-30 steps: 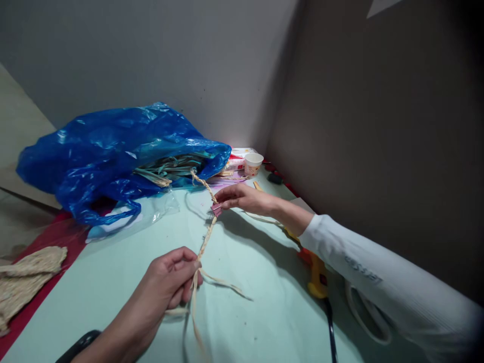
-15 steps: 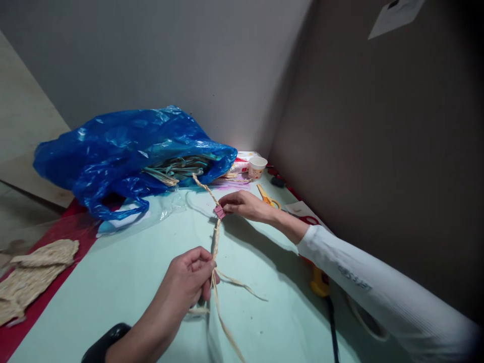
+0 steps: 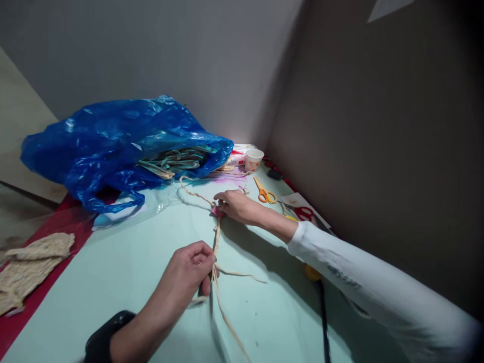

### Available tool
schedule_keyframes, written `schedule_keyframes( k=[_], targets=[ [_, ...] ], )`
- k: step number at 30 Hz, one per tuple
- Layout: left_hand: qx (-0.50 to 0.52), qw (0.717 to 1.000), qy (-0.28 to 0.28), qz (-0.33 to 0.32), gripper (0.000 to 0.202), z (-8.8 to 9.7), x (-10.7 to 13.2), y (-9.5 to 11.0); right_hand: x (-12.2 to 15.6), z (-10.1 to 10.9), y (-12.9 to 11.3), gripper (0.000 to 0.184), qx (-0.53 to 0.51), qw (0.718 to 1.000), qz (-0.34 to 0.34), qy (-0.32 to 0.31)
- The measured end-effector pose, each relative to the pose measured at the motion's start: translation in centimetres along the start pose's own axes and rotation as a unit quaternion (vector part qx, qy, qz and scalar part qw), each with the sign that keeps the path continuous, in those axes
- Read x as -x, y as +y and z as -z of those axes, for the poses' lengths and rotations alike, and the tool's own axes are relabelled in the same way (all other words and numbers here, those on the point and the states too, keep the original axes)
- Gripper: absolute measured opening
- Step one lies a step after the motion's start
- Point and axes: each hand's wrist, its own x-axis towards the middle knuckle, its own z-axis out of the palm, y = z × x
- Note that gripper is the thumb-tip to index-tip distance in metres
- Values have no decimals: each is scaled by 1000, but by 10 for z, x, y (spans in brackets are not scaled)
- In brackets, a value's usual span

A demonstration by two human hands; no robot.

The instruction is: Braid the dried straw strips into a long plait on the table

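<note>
A straw braid runs across the pale green table top, with its thin far end curling toward the blue bag. My left hand pinches the braid between thumb and fingers where it splits into loose strands. Farther up, a small pink square piece sits on the braid. Over it is my right hand, its fingers bent onto the piece and partly covering it. The tips of that hand are partly hidden.
A blue plastic bag of straw bundles lies at the back left. Beyond my right hand are a paper cup, yellow scissors and red-handled scissors. A woven straw piece lies left; a black cord runs right.
My right hand has shifted onto the pink piece and now covers more of it. The braid's thin far end has swung left into a curve. My left hand keeps its pinch.
</note>
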Motion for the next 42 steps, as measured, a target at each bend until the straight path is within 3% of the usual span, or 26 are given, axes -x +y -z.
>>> schedule_keyframes(
  k=[3,7,8,11,13,18,26,30,37,42],
  targets=[
    [13,1000,0,4,24,0,3,-2,20,0,-7,21,-1,1000,-15,15],
    [48,999,10,2,23,-1,7,-2,65,2,-29,26,-15,990,-55,126],
    [54,998,11,-1,24,-2,8,-1,77,1,-37,23,-50,991,-55,112],
    [65,998,6,-19,21,-4,11,1,104,-7,-59,25,-201,978,-53,-9],
    [64,998,6,-28,19,-5,12,3,113,-15,-69,27,-253,965,-68,-13],
    [63,998,18,-22,18,-7,13,4,111,-29,-71,29,-262,961,-93,13],
    [85,996,-13,-32,17,-10,19,1,113,-38,-58,25,-300,950,-86,29],
    [38,997,-5,-60,19,-12,19,-5,115,-40,-62,27,-298,947,-108,52],
    [-73,993,27,-86,22,-14,20,-6,119,-41,-69,29,-194,970,-134,63],
    [-205,970,73,-107,22,-12,22,0,120,-43,-66,28,-216,967,-110,82]
  ],
)
